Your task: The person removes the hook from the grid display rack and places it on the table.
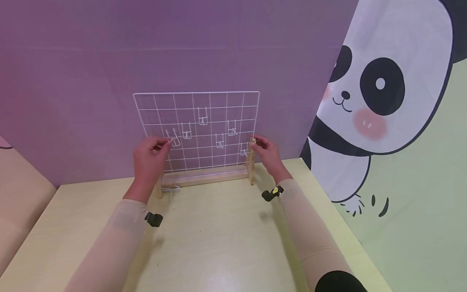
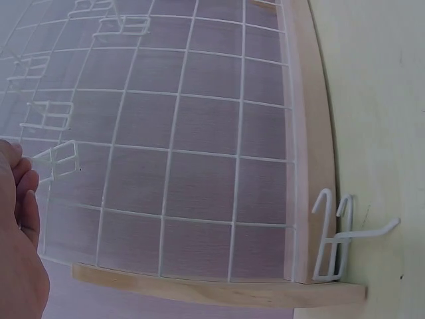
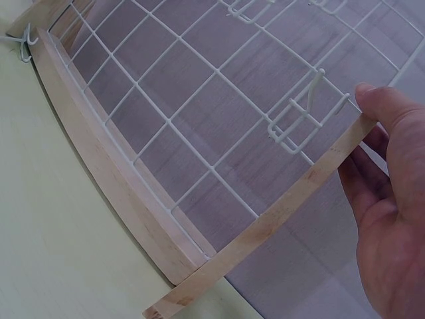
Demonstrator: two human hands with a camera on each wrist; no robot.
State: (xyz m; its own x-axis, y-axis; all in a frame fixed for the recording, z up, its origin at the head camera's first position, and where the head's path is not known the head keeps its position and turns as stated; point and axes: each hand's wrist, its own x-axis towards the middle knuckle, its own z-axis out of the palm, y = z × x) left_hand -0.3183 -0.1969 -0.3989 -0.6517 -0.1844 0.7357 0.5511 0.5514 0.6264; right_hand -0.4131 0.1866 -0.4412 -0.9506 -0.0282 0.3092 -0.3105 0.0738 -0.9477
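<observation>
A white wire grid panel (image 1: pixel 219 107) stands upright in a wooden stand (image 1: pixel 208 177) on the table. My left hand (image 1: pixel 148 164) pinches a white wire hook (image 1: pixel 175 140) at the panel's left side; the hook sits tilted against the wires. In the left wrist view that hook (image 2: pixel 65 159) shows just beyond the fingertips. My right hand (image 1: pixel 269 155) grips the top of the stand's right wooden post (image 3: pixel 265 229), thumb on one side and fingers on the other. Several more hooks hang on the panel, among them one hook (image 3: pixel 297 119) near the right hand.
One loose hook (image 2: pixel 335 239) leans by the stand's lower left corner on the table (image 1: pixel 219 227). Behind the panel rises a purple backdrop (image 1: pixel 182 48). A panda picture (image 1: pixel 394 121) covers the wall at the right.
</observation>
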